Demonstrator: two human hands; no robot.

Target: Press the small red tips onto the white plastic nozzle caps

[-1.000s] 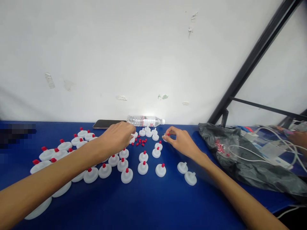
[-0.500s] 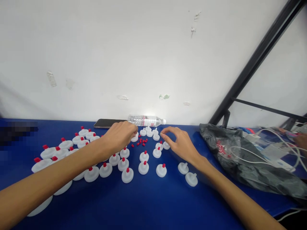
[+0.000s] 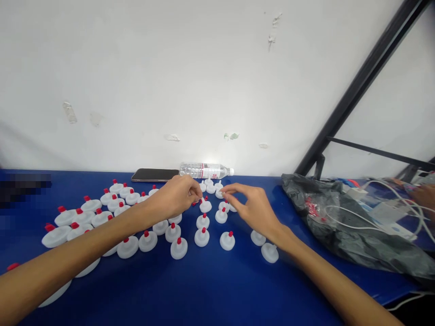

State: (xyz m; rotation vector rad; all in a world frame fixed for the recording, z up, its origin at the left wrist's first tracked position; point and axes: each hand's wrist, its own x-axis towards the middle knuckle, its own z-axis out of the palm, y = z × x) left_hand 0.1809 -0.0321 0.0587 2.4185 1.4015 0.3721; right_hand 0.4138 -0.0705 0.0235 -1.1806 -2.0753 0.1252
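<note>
My left hand [image 3: 186, 194] is closed, thumb and index fingertips pinched at the near side of a white round spouted lid [image 3: 205, 206]. A bit of red shows at that lid's spout. Just behind the fingers lie small loose red caps [image 3: 194, 203], mostly hidden. My right hand [image 3: 249, 204] pinches with thumb and index finger at another white spouted lid [image 3: 219, 193], which shows no red cap. Several lids with red caps on their spouts, such as one lid [image 3: 179, 248], stand upright around and left of my hands. Uncapped lids [image 3: 270, 253] rest by my right wrist.
A clear plastic bottle [image 3: 205, 170] lies on its side by the wall, next to a dark phone [image 3: 154, 175]. On the right, a grey plastic bag [image 3: 340, 244] carries a packet of red pieces [image 3: 312, 208] and white cables. A black metal frame [image 3: 340, 113] rises behind it.
My left hand has moved right, bringing a white lid over where loose red caps lay. My right hand has shifted left, and its thumb and index finger have closed at an uncapped lid.
</note>
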